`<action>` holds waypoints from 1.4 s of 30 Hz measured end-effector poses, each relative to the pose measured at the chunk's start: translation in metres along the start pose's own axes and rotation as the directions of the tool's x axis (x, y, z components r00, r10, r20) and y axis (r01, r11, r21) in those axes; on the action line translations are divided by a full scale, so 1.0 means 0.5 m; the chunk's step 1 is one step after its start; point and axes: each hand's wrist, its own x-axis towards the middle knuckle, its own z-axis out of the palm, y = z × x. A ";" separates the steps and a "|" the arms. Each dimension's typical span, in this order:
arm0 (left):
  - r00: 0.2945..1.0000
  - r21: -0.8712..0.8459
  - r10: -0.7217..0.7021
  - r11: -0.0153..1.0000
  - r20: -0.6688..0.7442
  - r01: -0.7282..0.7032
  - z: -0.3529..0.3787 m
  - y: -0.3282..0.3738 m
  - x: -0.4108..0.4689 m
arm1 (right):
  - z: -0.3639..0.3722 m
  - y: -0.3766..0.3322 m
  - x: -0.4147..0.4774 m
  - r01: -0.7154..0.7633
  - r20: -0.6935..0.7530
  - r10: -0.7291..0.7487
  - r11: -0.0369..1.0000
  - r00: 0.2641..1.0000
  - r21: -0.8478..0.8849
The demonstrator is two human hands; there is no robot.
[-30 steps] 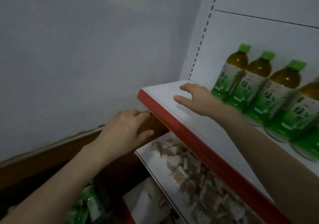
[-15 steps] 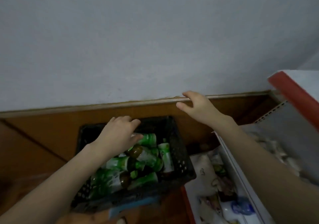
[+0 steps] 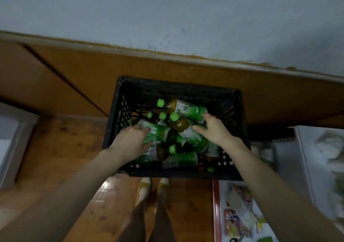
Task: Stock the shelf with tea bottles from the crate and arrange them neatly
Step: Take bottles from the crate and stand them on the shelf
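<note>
Green-capped plastic tea bottles (image 3: 183, 109) lie jumbled in the black perforated plastic crate (image 3: 119, 111) on the wooden floor (image 3: 55, 148); left hand (image 3: 130, 141) grasps one; right hand (image 3: 214, 130), fingers spread, grasps nothing; plenty left to shelve, I judge.

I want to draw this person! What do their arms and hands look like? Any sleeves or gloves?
The left arm and right arm are bare as far as the picture shows: no sleeves. The left hand and right hand have no gloves, and no watch, bracelet or ring shows.
</note>
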 end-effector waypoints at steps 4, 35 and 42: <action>0.999 -0.027 -0.032 0.999 0.041 0.033 0.059 -0.014 0.042 | 0.070 0.041 0.050 -0.045 0.050 0.045 0.999 0.998 -0.019; 0.993 -0.114 0.018 0.993 0.114 -0.004 0.200 -0.090 0.307 | 0.165 0.144 0.085 0.012 -0.146 0.018 0.979 0.989 0.203; 1.000 -0.159 0.001 0.987 -0.009 -0.002 0.117 -0.050 0.256 | 0.127 0.112 0.043 0.036 -0.200 0.030 0.948 0.979 0.318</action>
